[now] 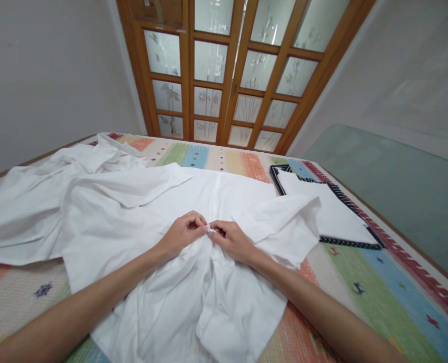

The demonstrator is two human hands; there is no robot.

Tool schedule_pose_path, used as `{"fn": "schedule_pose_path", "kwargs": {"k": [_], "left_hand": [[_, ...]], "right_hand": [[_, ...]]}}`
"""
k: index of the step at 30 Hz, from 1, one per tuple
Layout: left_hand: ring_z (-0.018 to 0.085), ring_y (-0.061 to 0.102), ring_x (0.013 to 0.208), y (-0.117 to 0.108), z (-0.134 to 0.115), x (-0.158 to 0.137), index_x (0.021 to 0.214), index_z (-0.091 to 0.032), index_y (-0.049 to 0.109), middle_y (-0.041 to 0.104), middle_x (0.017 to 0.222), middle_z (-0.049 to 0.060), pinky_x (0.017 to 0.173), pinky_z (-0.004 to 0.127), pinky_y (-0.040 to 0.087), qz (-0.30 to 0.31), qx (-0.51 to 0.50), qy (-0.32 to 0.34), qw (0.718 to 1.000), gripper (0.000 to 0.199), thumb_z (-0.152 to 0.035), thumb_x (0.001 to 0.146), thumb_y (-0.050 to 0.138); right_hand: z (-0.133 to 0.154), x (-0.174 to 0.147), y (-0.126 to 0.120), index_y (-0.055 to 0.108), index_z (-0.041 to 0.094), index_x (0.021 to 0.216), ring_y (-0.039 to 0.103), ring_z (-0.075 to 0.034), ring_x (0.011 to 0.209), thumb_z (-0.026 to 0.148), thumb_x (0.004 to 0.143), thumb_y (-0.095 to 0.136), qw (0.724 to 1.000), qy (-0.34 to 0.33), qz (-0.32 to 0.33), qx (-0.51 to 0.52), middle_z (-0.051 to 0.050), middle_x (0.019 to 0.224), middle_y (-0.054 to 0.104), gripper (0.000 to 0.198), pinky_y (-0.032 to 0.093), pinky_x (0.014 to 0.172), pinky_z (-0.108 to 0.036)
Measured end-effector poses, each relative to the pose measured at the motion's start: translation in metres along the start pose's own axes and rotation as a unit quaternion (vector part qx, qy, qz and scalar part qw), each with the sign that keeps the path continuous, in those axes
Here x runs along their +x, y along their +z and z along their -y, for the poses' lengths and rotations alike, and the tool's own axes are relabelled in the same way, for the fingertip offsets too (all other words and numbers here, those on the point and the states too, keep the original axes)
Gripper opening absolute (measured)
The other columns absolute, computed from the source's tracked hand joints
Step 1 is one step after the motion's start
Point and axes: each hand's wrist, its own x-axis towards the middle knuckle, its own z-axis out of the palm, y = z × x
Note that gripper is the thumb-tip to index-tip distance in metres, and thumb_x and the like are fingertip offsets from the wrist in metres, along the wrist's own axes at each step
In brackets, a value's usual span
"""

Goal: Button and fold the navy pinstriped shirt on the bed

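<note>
White garment (205, 275), pinched by left hand (183, 234) and right hand (234, 242), spreads beneath them.

White garment (189, 292) of thin, matt, softly creased cloth, heaped white fabric (27, 212) of similar dull finish, patterned covering (375, 267) with matt, woven-looking texture, door frame (187, 75) of smooth brown wood, panes (210, 60) of frosted, glinting glass, wall (50, 75) smooth and matt.

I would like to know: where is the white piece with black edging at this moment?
In the head view, the white piece with black edging lies on the right side of the patterned cover, beside the white garment.
</note>
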Motion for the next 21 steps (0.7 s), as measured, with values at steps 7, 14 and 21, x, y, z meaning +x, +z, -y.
{"fn": "schedule_pose_path", "kwargs": {"k": [7,14,21], "left_hand": [[0.013,0.055,0.082,0.001,0.001,-0.003,0.068,-0.016,0.055,0.053,0.093,0.005,0.072,0.026,0.046,0.0,0.028,0.028,0.999,0.025,-0.035,0.083,0.064],[0.012,0.053,0.076,0.002,0.002,-0.001,0.065,-0.016,0.054,0.054,0.087,0.003,0.068,0.025,0.043,-0.02,0.041,0.023,0.999,0.022,-0.029,0.08,0.063],[0.011,0.053,0.069,0.002,0.013,0.003,0.062,-0.015,0.055,0.056,0.079,0.002,0.064,0.024,0.042,-0.038,0.003,-0.017,0.999,0.018,-0.026,0.072,0.066]], "right_hand": [[-0.001,0.001,0.002,0.065,0.015,0.08,0.042,-0.01,0.056,0.015,0.082,0.048,0.999,-0.031,-0.008,-0.04,0.003,0.062,0.051,0.017,0.031,0.057,-0.022],[-0.002,0.004,-0.001,0.058,0.016,0.068,0.037,-0.009,0.053,0.014,0.08,0.047,0.998,-0.014,0.017,-0.052,0.005,0.056,0.042,0.016,0.027,0.054,-0.022],[-0.004,0.002,-0.001,0.061,0.015,0.069,0.035,-0.008,0.053,0.021,0.078,0.047,1.0,0.001,0.021,0.006,0.005,0.055,0.041,0.018,0.026,0.052,-0.021]]}}
